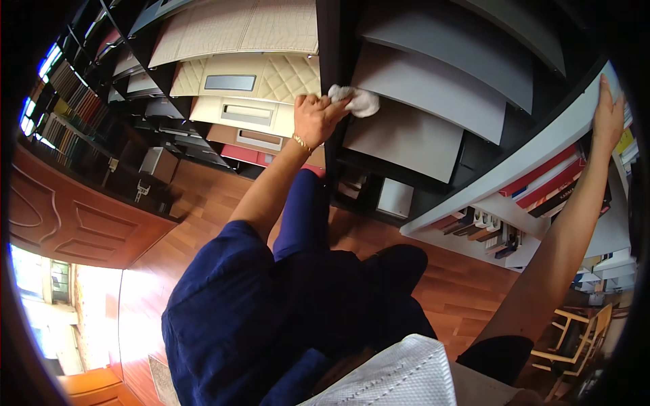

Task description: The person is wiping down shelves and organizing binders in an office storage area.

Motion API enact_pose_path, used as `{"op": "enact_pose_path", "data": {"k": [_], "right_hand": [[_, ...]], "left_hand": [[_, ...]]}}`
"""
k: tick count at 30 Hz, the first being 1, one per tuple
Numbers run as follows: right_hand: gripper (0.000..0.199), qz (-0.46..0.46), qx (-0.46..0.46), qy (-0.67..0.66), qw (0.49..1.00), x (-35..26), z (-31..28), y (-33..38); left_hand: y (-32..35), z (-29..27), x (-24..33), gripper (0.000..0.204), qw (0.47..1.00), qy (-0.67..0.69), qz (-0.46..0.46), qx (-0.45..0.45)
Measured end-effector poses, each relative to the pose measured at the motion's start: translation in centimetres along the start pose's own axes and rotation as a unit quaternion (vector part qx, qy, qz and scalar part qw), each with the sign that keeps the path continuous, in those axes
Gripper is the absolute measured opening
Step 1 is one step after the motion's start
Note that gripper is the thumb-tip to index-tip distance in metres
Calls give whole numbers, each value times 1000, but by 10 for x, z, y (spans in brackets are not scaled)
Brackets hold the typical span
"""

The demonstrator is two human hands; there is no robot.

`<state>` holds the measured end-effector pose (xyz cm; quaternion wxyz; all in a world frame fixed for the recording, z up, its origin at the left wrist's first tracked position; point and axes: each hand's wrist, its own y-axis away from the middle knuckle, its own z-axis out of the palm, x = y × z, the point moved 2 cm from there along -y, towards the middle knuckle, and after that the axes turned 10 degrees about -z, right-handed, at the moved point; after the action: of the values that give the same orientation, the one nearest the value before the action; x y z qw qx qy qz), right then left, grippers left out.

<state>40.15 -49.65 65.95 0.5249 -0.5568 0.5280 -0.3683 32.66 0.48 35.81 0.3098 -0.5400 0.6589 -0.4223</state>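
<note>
My left hand [317,120], with a gold bracelet at the wrist, is closed around a bunched white cloth [357,101]. The cloth touches the dark upright post [330,47] between two stacks of sample panels. Left of the post, by my knuckles, sits a cream quilted panel [288,76] with an inset grey plate. Right of it are plain pale grey panels [426,91]. Far off to the right, my right hand [608,111] lies with fingers stretched on the upper end of a white shelf side [535,152], holding nothing.
Books and boxes [552,179] fill the white shelves on the right. A yellow chair frame [572,342] stands at lower right. On the left are a carved wooden door [81,210] and a rack of colour samples [71,101]. The wooden floor [210,196] runs below.
</note>
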Motion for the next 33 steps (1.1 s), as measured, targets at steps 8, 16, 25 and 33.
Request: {"op": "enact_pose_path", "data": {"k": [8,16,25,33], "right_hand": [[72,-8,-9,-35,999,-22,-25,10],[63,-102,10,-32,994,-100,-54,124],[51,599,-432,-565,368,-277,-17,496],[49,57,-378,-357,852,-271,48,487]], "left_hand": [[107,45,1,25,991,-13,-22,-132],[175,71,6,19,929,-22,-162,-331],[183,23,64,29,648,541,-454,-284],[183,-15,23,47,844,306,-325,-298]]}}
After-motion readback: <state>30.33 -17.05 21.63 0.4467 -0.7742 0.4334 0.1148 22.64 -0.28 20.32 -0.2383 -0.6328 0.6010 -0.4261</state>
